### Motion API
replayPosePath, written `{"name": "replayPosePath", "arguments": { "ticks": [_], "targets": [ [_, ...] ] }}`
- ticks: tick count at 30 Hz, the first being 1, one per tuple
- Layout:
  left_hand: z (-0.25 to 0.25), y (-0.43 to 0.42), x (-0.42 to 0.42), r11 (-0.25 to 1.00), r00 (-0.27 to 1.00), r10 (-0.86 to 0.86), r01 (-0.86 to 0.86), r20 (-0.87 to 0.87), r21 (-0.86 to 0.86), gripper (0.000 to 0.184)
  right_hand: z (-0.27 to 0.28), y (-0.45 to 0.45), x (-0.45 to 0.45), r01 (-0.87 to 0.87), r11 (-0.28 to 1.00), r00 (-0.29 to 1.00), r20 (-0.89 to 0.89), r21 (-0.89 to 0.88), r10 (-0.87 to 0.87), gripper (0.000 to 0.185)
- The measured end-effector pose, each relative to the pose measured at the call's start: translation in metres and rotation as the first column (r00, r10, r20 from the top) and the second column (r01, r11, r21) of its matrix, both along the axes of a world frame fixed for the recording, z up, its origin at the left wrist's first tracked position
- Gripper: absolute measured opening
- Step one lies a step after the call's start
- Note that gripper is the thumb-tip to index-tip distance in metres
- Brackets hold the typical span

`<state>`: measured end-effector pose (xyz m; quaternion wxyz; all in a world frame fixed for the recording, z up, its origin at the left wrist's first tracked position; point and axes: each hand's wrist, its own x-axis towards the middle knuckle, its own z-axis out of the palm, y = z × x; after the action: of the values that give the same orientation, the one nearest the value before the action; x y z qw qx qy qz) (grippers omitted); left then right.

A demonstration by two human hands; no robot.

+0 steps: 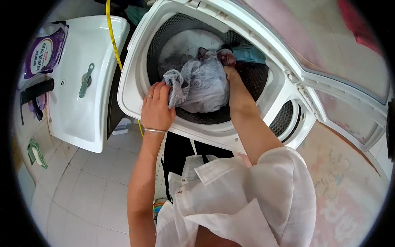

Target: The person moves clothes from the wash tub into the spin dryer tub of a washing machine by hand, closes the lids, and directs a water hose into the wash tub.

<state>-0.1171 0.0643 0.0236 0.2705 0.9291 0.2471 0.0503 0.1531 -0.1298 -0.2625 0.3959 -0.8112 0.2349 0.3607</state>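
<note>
Grey cloth [206, 84]: inside the washer tub [256, 84], between both hands; its bunched length goes from the left fingers toward upper right.
Left hand [158, 108]: at the tub's near-left edge, fingers curled closed on the twisted end.
Right hand [228, 61]: reaches deeper, beside cloth; finger opening, I cannot tell.

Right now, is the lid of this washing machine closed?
No, the lid stands swung open to the right, leaving the drum uncovered, while the left hand holds bunched gray cloth.
</note>
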Motion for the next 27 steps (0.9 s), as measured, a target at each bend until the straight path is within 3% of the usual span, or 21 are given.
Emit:
{"name": "replayPosePath", "arguments": {
  "ticks": [3,4,5,7,9,10,12,14,16,19,21,23,25,27],
  "targets": [
    [0.005,0.0,0.0,1.0,1.0,-0.01,0.01,-0.003,0.016,0.048,0.023,-0.001,-0.018,-0.083,0.997,0.995,0.056,-0.006,0.083,0.052],
    [0.004,-0.001,0.001,1.0,1.0,-0.01,0.01,0.002,0.023,0.048,0.065,0.008,-0.025,-0.125,0.986,0.992,-0.021,-0.113,0.124,0.063],
    [0.004,-0.002,0.001,0.999,1.0,-0.018,0.018,0.01,0.031,0.048,0.081,0.005,-0.033,-0.243,0.968,0.968,0.043,-0.068,0.247,0.065],
    [0.004,-0.003,0.0,1.0,0.998,-0.009,0.01,-0.056,0.024,0.051,0.095,0.002,-0.048,-0.334,0.935,0.937,0.068,-0.116,0.343,0.061],
    [0.004,-0.004,0.0,0.998,0.998,-0.025,0.028,-0.056,0.055,0.05,0.194,0.022,-0.073,-0.37,0.917,0.912,0.13,-0.152,0.39,0.048],
    [0.003,-0.005,-0.001,0.997,0.997,-0.032,0.037,-0.067,0.067,0.05,0.202,0.019,-0.08,-0.36,0.924,0.883,0.272,-0.127,0.381,0.041],
    [0.0,-0.005,-0.005,0.996,0.997,-0.041,0.046,-0.064,0.075,0.047,0.248,0.01,-0.083,-0.411,0.91,0.863,0.302,-0.044,0.405,0.039],
    [-0.004,-0.003,-0.005,0.993,0.998,-0.055,0.058,-0.031,0.101,0.04,0.297,-0.002,-0.079,-0.542,0.84,0.775,0.399,0.018,0.491,0.037],
    [-0.001,-0.005,-0.006,0.992,0.997,-0.057,0.062,-0.048,0.108,0.04,0.334,-0.022,-0.077,-0.644,0.759,0.63,0.497,-0.094,0.596,0.04],
    [-0.004,-0.007,-0.006,0.991,0.996,-0.051,0.06,-0.077,0.12,0.038,0.373,-0.055,-0.075,-0.665,0.742,0.545,0.625,-0.084,0.56,0.04],
    [0.001,-0.009,-0.007,0.99,0.994,-0.034,0.049,-0.108,0.134,0.037,0.404,-0.082,-0.071,-0.696,0.718,0.553,0.618,-0.027,0.559,0.035],
    [-0.005,-0.006,-0.007,0.987,0.995,-0.044,0.058,-0.091,0.149,0.037,0.429,-0.106,-0.077,-0.665,0.729,0.63,0.649,0.166,0.427,0.032],
    [-0.004,-0.007,-0.006,0.992,0.988,-0.01,0.03,-0.156,0.123,0.037,0.449,-0.137,-0.074,-0.608,0.792,0.586,0.702,0.052,0.404,0.032],
    [-0.003,-0.007,-0.005,0.991,0.99,-0.014,0.033,-0.14,0.132,0.035,0.463,-0.169,-0.073,-0.499,0.857,0.623,0.741,0.132,0.249,0.031]
  ]
}}
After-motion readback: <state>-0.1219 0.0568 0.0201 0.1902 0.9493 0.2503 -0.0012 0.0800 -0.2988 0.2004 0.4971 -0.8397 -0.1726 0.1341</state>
